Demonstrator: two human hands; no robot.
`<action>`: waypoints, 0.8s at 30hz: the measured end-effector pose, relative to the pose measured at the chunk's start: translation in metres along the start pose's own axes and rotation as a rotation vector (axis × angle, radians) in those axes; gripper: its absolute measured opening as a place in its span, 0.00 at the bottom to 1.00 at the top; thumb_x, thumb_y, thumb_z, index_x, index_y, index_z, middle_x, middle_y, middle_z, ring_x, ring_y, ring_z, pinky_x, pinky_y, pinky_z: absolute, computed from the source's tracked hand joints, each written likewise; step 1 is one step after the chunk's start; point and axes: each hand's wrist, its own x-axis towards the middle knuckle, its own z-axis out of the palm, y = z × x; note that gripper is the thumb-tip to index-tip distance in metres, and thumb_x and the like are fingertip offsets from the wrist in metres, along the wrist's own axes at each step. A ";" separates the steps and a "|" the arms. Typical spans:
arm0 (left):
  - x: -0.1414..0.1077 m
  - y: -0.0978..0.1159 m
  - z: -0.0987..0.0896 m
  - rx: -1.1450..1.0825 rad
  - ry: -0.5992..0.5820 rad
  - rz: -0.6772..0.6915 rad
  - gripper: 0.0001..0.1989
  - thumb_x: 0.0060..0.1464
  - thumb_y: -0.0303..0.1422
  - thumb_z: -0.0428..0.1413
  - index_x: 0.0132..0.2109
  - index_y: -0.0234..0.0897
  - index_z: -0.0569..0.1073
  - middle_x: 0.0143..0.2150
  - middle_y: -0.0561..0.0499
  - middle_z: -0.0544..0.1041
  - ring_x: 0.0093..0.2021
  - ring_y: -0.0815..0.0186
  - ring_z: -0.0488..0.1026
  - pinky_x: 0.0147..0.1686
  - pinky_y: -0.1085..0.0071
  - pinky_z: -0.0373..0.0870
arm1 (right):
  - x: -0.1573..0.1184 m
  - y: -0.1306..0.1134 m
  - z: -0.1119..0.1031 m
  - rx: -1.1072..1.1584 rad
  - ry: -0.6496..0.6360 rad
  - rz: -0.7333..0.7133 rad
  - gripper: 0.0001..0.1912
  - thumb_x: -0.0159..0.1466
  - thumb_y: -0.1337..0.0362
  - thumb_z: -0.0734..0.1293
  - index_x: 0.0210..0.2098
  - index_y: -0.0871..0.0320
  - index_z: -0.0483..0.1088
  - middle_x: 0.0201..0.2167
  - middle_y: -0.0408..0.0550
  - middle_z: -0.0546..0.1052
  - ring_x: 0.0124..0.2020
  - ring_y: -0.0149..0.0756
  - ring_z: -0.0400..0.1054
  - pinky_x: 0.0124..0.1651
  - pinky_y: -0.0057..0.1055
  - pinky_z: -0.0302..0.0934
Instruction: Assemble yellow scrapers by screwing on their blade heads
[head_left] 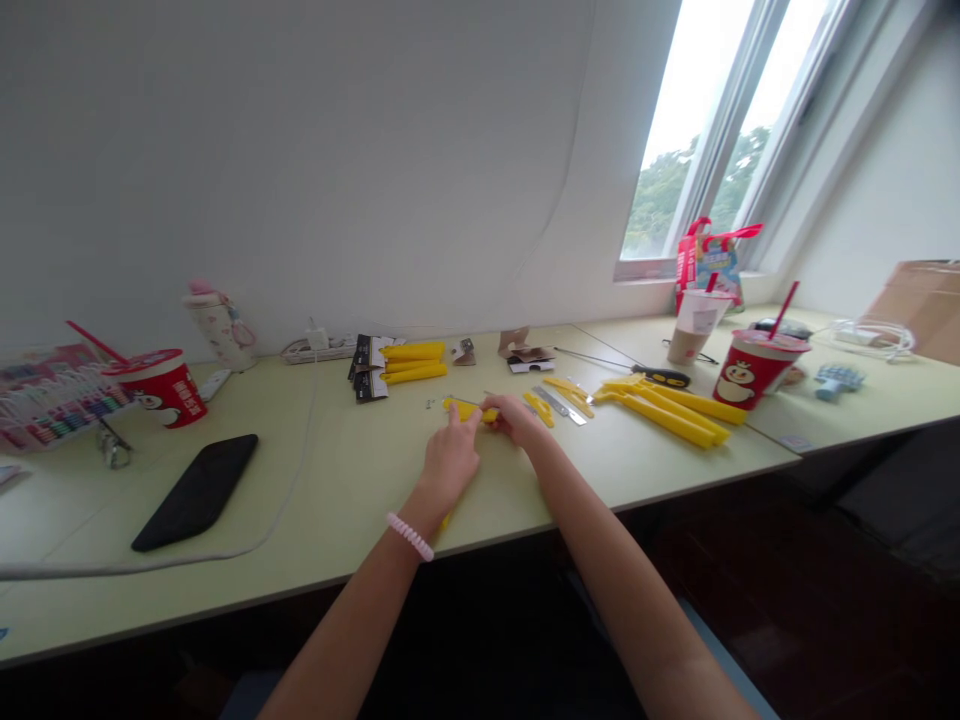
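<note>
A yellow plastic tool head (pixel 463 407) with a thin metal edge lies on the table under my fingers. My left hand (pixel 450 455) is closed over it, index finger pressed on its top; a yellow handle end (pixel 446 522) shows below this wrist. My right hand (pixel 513 420) grips the right end of the same tool, its fingertips partly hidden. Just right of it lie a small yellow plastic piece (pixel 538 408), flat metal blades (pixel 559 404) and another yellow strip (pixel 570 392). Tiny metal bits (pixel 430 403) sit left of the tool.
Yellow-handled tools (pixel 675 412) lie at the right beside a screwdriver (pixel 652 375) and a red cup (pixel 757 370). Packaged yellow handles (pixel 412 362) are at the back. Leftward are a black phone (pixel 196 492), a white cable (pixel 300 470) and another red cup (pixel 161 388).
</note>
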 end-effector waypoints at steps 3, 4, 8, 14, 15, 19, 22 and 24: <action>-0.001 0.001 -0.001 0.008 0.013 -0.003 0.29 0.50 0.21 0.44 0.59 0.44 0.58 0.61 0.38 0.56 0.36 0.62 0.73 0.37 0.67 0.67 | 0.000 -0.002 0.001 0.118 -0.019 -0.003 0.05 0.45 0.71 0.65 0.20 0.59 0.62 0.14 0.37 0.63 0.15 0.22 0.55 0.18 0.21 0.53; -0.002 0.001 -0.002 0.007 0.016 -0.004 0.29 0.50 0.22 0.44 0.59 0.44 0.58 0.61 0.37 0.56 0.36 0.62 0.73 0.37 0.67 0.67 | -0.001 -0.002 0.001 0.144 -0.031 -0.007 0.05 0.45 0.72 0.65 0.20 0.60 0.62 0.13 0.37 0.63 0.15 0.22 0.55 0.18 0.21 0.53; -0.002 0.000 -0.001 -0.028 0.046 -0.006 0.28 0.50 0.22 0.45 0.59 0.44 0.58 0.60 0.38 0.58 0.36 0.61 0.73 0.36 0.66 0.68 | -0.001 -0.004 0.001 0.197 -0.070 -0.015 0.05 0.45 0.72 0.65 0.21 0.60 0.63 0.14 0.39 0.65 0.16 0.23 0.57 0.18 0.20 0.53; -0.002 0.000 -0.001 -0.118 0.061 -0.013 0.30 0.49 0.22 0.45 0.60 0.46 0.57 0.61 0.40 0.57 0.37 0.60 0.73 0.38 0.64 0.67 | -0.001 -0.004 0.000 0.162 -0.079 -0.038 0.03 0.48 0.71 0.63 0.22 0.60 0.62 0.17 0.41 0.67 0.17 0.23 0.58 0.19 0.21 0.55; -0.003 0.000 -0.001 -0.125 0.054 -0.019 0.30 0.49 0.22 0.45 0.59 0.46 0.58 0.61 0.40 0.56 0.38 0.60 0.73 0.39 0.64 0.67 | -0.001 -0.004 0.000 0.151 -0.079 -0.040 0.03 0.48 0.71 0.63 0.22 0.60 0.62 0.17 0.41 0.67 0.17 0.23 0.58 0.20 0.21 0.55; -0.003 -0.001 0.000 -0.174 0.052 -0.044 0.28 0.49 0.21 0.45 0.57 0.46 0.61 0.61 0.40 0.55 0.38 0.60 0.73 0.39 0.63 0.66 | -0.006 -0.006 0.001 0.121 -0.108 -0.024 0.05 0.50 0.67 0.64 0.25 0.60 0.63 0.19 0.42 0.68 0.18 0.24 0.60 0.22 0.21 0.57; 0.000 -0.011 0.002 -0.252 0.069 -0.066 0.27 0.47 0.21 0.47 0.55 0.45 0.62 0.57 0.42 0.61 0.38 0.60 0.72 0.40 0.64 0.66 | -0.008 -0.007 0.001 0.128 -0.145 -0.019 0.12 0.54 0.56 0.62 0.29 0.60 0.65 0.22 0.45 0.70 0.20 0.27 0.62 0.23 0.23 0.57; 0.006 -0.023 0.002 -0.354 0.118 -0.094 0.26 0.45 0.21 0.48 0.52 0.44 0.64 0.52 0.44 0.65 0.40 0.61 0.71 0.41 0.66 0.66 | -0.007 -0.004 0.002 0.077 -0.144 -0.072 0.17 0.57 0.52 0.58 0.30 0.61 0.66 0.24 0.47 0.71 0.21 0.27 0.63 0.24 0.24 0.57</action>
